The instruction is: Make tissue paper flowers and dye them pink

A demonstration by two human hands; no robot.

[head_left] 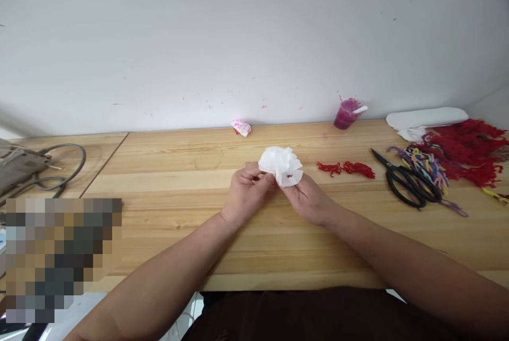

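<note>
A ruffled white paper flower (pixel 279 160), apparently thin tissue, is held up over the middle of the wooden table. My left hand (pixel 248 190) pinches low on its left side, thumb and fingers pressed together. From the other side my right hand (pixel 308 199) grips the flower's underside, with most of its fingers hidden behind the paper. A small dark reddish spot shows near the lower right petals; I cannot make out what it is. Two short bundles of red yarn (pixel 358 169) lie on the table to the right of my right hand.
Black scissors (pixel 411 179) lie at the right beside multicoloured yarn scraps (pixel 427 166) and a red yarn heap (pixel 469 150). Behind them is a long white paper piece (pixel 427 117). A magenta-stained cup (pixel 347 114) and pink-spotted paper (pixel 241 127) stand by the wall. A grey cable (pixel 81 158) curls at left.
</note>
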